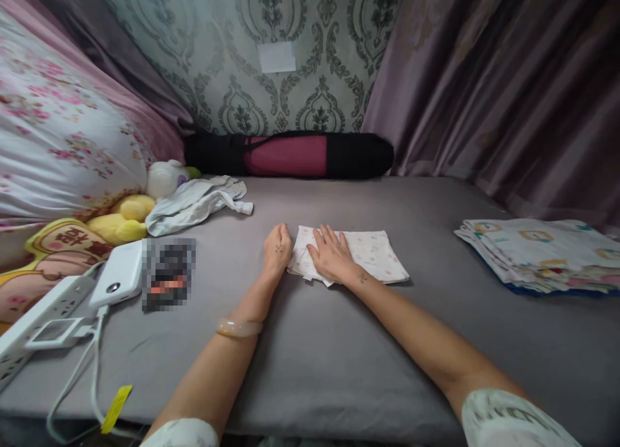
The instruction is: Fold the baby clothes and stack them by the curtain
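Note:
A white cloth (375, 254) with a small pale print lies folded in a flat rectangle on the grey sheet. On its left part my right hand (331, 253) rests flat, palm down, with the fingers spread. My left hand (278, 248) is on its side at the cloth's left edge, fingers curled together; whatever they hold, if anything, is hidden. A small tag sticks out from the cloth's near edge, between the two hands.
Folded printed cloths (542, 253) are stacked at the right. A crumpled pale garment (194, 205), plush toys (116, 221), a white power bank (119, 272) and a power strip (46, 314) with cables lie left. A black and red bag (290, 155) lies along the wall.

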The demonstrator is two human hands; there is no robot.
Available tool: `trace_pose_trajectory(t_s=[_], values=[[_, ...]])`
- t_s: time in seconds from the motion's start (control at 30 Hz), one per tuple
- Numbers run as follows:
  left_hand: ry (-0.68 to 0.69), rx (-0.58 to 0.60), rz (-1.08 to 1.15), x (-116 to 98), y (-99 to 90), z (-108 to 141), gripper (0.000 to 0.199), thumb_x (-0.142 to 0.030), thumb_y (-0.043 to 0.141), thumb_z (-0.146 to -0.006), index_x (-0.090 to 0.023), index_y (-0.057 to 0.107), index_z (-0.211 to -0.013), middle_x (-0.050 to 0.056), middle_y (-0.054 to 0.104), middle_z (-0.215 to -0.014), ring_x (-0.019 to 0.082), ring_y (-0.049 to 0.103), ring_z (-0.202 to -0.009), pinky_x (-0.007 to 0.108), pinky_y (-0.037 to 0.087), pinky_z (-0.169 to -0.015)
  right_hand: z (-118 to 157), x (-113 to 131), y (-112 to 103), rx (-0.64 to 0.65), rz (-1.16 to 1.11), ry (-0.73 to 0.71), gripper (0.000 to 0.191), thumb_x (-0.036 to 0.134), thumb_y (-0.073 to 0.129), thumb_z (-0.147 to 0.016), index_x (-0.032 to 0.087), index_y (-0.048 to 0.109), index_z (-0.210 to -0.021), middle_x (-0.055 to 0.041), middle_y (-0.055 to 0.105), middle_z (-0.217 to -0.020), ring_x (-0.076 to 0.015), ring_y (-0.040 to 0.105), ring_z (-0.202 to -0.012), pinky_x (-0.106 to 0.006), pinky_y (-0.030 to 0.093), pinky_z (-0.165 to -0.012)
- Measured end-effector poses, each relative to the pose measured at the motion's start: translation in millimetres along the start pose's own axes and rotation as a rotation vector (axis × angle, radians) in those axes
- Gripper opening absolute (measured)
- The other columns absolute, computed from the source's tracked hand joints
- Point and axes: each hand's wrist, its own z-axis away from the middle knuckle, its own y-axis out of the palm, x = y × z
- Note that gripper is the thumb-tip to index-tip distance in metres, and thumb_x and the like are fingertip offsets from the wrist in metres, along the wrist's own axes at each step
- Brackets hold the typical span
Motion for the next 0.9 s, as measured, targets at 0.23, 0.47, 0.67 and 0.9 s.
trace_pose_trajectory(t_s=[0.23,0.47,0.67,0.9], values=[[0.018,-0.002,-0.042,1.0,0.4,-0.3,0.037,-0.026,0.027,-0.098,-0.017,0.063,-0.098,0.011,0.067,-0.106,0.021,0.060,-0.104,0.032,0.043,-0.090,-0.2,-1.2,9.4,-0.013,0.007,0.006,0.061,0.046,0.021,-0.099,0.011,0.032,-0.149,-0.0136,0.030,-0.155,-0.0275,0.022,-0.143,-0.048,0.008,-0.116],[0.043,-0.009,-0.052,0.7,-1.0,0.5,0.036,-0.026,0.027,-0.098,-0.018,0.061,-0.090,0.009,0.067,-0.095,0.019,0.061,-0.095,0.030,0.043,-0.084,-11.9,16.4,0.6,0.019,-0.029,-0.022,0.061,0.042,0.024,-0.099,0.008,0.032,-0.148,-0.0155,0.025,-0.157,-0.0278,0.017,-0.145,-0.052,0.008,-0.116],[0.081,-0.023,-0.032,3.3,1.0,0.3,0.036,-0.026,0.027,-0.098,-0.018,0.062,-0.094,0.010,0.067,-0.099,0.020,0.060,-0.099,0.030,0.043,-0.087,-19.7,36.7,9.7,-0.004,-0.049,-0.075,0.060,0.037,0.025,-0.098,0.003,0.032,-0.148,-0.0163,0.028,-0.155,-0.0278,0.020,-0.144,-0.049,0.010,-0.116],[0.155,-0.032,-0.060,5.9,5.7,-1.1,0.034,-0.025,0.028,-0.097,-0.019,0.062,-0.094,0.009,0.068,-0.098,0.020,0.061,-0.100,0.033,0.044,-0.091,-18.6,36.2,20.5,-0.048,-0.083,-0.074,0.061,0.039,0.028,-0.098,0.005,0.032,-0.148,-0.0153,0.031,-0.154,-0.0289,0.022,-0.143,-0.050,0.010,-0.116]])
